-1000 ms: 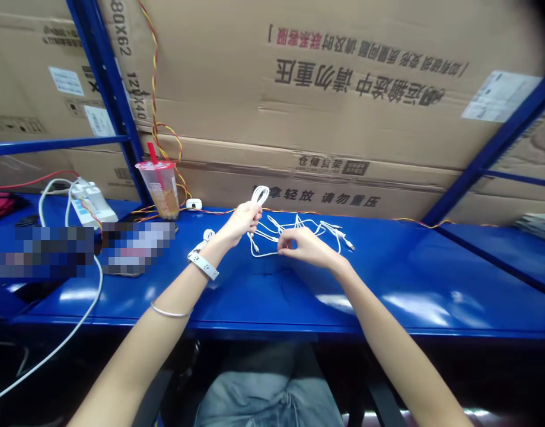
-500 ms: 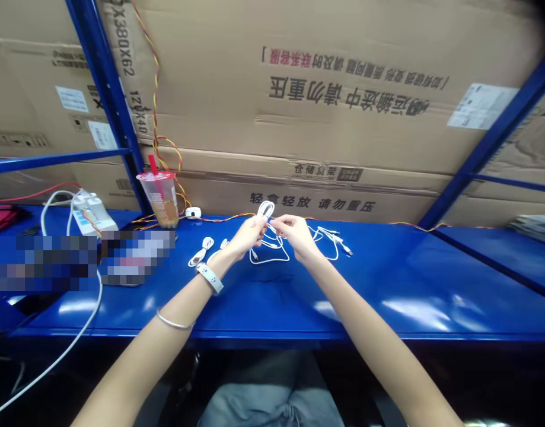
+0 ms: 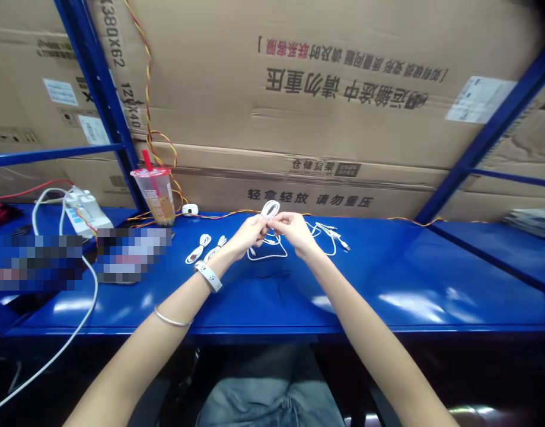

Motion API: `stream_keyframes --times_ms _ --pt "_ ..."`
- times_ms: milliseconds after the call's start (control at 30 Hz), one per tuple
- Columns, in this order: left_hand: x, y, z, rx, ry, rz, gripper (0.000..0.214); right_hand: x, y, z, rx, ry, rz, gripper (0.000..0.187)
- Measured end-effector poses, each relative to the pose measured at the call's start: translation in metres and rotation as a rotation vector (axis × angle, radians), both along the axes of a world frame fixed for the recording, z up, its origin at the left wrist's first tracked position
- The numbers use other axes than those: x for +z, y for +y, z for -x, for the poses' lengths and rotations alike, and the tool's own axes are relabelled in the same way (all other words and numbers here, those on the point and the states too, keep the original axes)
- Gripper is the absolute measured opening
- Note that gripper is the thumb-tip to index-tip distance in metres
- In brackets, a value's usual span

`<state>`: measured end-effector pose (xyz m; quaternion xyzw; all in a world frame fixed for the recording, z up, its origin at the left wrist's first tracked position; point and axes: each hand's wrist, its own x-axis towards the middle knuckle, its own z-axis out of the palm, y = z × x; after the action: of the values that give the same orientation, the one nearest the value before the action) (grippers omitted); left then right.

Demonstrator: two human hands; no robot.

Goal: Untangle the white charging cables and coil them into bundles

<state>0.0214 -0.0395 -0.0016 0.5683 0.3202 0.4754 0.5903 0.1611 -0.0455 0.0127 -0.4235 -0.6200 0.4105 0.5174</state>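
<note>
Behind hands [image 3: 251,231] pinching cable [image 3: 270,208], carton [image 3: 388,190]: "轻拿轻放 请勿重压".

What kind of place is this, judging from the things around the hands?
Probably a warehouse or packing workstation: large cardboard cartons are stacked behind blue steel racking, and the left hand and right hand hold a white cable over a blue bench.

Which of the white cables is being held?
The looped cable pinched between left hand and right hand; the coiled bundles and loose cables lie flat.
</note>
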Motion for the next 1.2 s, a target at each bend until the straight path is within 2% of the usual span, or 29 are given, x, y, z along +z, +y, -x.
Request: stream_keyframes --times_ms 67,133,267,333,433,533,667,767,900,1200 --pt "0.002 0.0 0.003 -0.032 0.006 -0.007 0.029 0.007 -0.002 -0.01 0.053 -0.069 -0.01 0.025" --pt "0.006 -0.002 0.006 -0.119 0.01 -0.001 0.031 0.015 -0.003 -0.026 0.084 -0.14 -0.037 0.03" --pt "0.015 -0.012 0.011 -0.434 0.054 0.065 0.034 0.023 -0.004 -0.051 0.152 -0.086 -0.123 0.029" --pt "0.017 -0.018 0.012 -0.563 0.074 0.089 0.034 0.024 -0.005 -0.053 0.27 -0.104 -0.138 0.03" --pt "0.016 -0.021 0.011 -0.695 0.111 0.118 0.037 0.023 -0.007 -0.046 0.479 -0.253 -0.163 0.033" --pt "0.014 -0.021 0.01 -0.75 0.123 0.119 0.039 0.023 -0.007 -0.04 0.505 -0.333 -0.258 0.021" --pt "0.016 -0.018 0.013 -0.696 0.089 0.056 0.038 0.021 -0.004 -0.042 0.351 -0.354 -0.318 0.02" --pt "0.017 -0.015 0.015 -0.587 0.05 0.009 0.037 0.017 -0.002 -0.042 0.223 -0.37 -0.344 0.022" --pt "0.016 -0.009 0.014 -0.403 0.06 -0.023 0.038 0.013 -0.002 -0.036 0.079 -0.471 -0.44 0.016" --pt "0.004 0.003 0.002 -0.047 0.114 -0.193 0.035 0.004 -0.002 -0.027 -0.009 -0.503 -0.484 0.016"
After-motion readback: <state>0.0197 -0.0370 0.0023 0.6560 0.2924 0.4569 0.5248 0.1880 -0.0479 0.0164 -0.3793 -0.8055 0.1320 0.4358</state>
